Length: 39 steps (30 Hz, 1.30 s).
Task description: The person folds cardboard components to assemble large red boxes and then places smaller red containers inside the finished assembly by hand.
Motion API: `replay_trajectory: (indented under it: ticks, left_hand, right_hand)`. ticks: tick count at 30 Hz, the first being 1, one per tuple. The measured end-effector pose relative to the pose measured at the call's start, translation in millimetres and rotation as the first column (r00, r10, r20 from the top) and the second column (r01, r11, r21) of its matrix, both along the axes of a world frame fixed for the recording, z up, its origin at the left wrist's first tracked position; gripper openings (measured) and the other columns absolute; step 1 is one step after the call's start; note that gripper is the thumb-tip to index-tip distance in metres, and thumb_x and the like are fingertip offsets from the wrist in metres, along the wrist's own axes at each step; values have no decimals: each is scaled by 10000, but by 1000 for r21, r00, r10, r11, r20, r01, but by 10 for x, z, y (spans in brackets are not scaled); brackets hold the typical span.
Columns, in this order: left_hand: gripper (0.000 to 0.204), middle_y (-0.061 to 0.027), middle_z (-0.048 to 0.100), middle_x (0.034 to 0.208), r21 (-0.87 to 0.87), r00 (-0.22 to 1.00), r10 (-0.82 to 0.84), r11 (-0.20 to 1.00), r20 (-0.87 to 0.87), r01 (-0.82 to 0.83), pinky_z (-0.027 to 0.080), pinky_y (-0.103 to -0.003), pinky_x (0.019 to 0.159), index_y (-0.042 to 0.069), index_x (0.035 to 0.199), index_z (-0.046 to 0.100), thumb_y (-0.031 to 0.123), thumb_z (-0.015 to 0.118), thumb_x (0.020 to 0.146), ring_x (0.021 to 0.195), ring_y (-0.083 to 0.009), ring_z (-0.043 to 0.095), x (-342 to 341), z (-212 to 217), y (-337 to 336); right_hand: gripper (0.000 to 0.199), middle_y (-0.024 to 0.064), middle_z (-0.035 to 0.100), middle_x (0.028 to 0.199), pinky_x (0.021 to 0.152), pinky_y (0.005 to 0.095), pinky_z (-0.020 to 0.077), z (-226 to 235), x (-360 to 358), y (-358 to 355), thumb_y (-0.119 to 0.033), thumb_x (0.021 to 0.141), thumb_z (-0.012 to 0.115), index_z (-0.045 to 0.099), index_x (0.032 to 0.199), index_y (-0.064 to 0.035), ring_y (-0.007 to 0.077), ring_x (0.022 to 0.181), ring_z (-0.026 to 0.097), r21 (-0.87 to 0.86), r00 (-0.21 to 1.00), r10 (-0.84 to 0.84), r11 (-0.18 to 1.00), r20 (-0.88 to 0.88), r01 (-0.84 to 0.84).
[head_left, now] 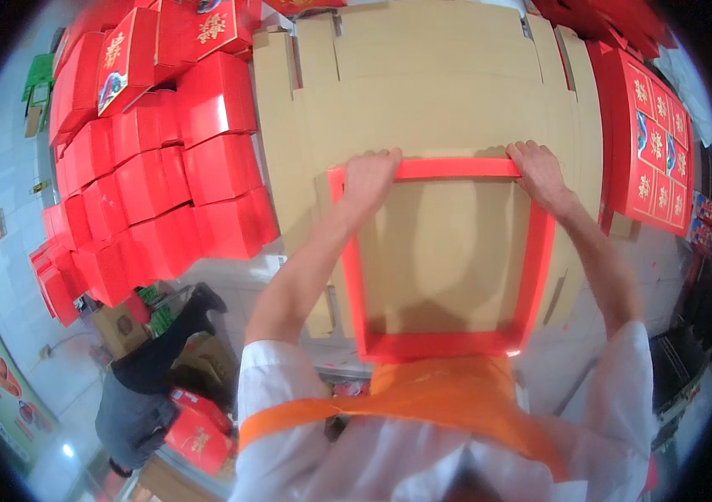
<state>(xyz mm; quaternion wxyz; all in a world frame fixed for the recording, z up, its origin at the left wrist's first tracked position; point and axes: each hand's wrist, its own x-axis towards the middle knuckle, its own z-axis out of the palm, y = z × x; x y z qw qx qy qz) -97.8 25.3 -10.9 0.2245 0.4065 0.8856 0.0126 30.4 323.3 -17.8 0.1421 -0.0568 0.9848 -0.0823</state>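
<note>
2 hands [370, 178] [540, 176] grip a red frame [444, 345] near gold-lettered red boxes [127, 63].

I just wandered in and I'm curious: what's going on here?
A person in an orange apron holds a red rectangular frame over flat brown cardboard, left hand and right hand at its far corners. Red boxes are stacked on the left. Gold-patterned red packaging is at right. Another person is at lower left.

Frame [534, 280] over cardboard [431, 54], between box pile [146, 184] at left and cartons [657, 142] at right.
</note>
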Motion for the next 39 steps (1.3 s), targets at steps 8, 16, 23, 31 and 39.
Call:
replay_trajectory:
  ticks: [8, 16, 23, 31, 39]
  left_hand:
    - [174, -78, 558, 830, 74, 943, -54, 994, -328, 83, 483, -362, 601, 94, 891, 492, 65, 548, 728, 809, -241, 572, 47, -76, -177]
    - [170, -83, 534, 891, -15, 916, 302, 948, -263, -317, 532, -362, 646, 81, 899, 482, 30, 526, 744, 891, -274, 528, 124, -2, -313]
    - [169, -88, 523, 966, 295, 729, 609, 792, -313, -534, 503, -374, 707, 86, 946, 510, 68, 538, 780, 948, -275, 517, 243, -200, -310]
    - [236, -108, 502, 1025, 190, 514, 847, 531, -134, -826, 469, -407, 755, 80, 979, 518, 30, 595, 761, 980, -301, 522, 277, -75, -143]
    - [323, -102, 488, 965, 140, 521, 797, 579, -305, -803, 480, -407, 735, 103, 967, 491, -8, 616, 691, 946, -304, 534, 377, -85, -66]
  right_hand:
    - [423, 84, 520, 961, 710, 371, 470, 77, 30, -105, 32, 670, 573, 458, 1056, -97, 261, 920, 525, 38, 987, 2, 999, -160, 4]
    - [538, 81, 505, 1038, 741, 386, 510, -255, 347, 66, 89, 681, 522, 420, 1172, -106, 284, 989, 501, -176, 916, -359, 927, -176, 330]
    - [716, 122, 427, 1273, 886, 381, 445, -25, 265, -288, 104, 674, 530, 339, 1318, -144, 283, 1068, 480, -183, 729, -602, 796, -324, 577]
    - [624, 88, 511, 1139, 840, 388, 444, -436, 427, -66, 4, 726, 580, 341, 1275, -173, 264, 1022, 526, -297, 561, -806, 592, -191, 749]
    - [567, 57, 543, 1068, 780, 386, 456, -469, 465, -201, -22, 725, 584, 367, 1218, -198, 258, 1004, 541, -147, 441, -878, 468, -187, 871]
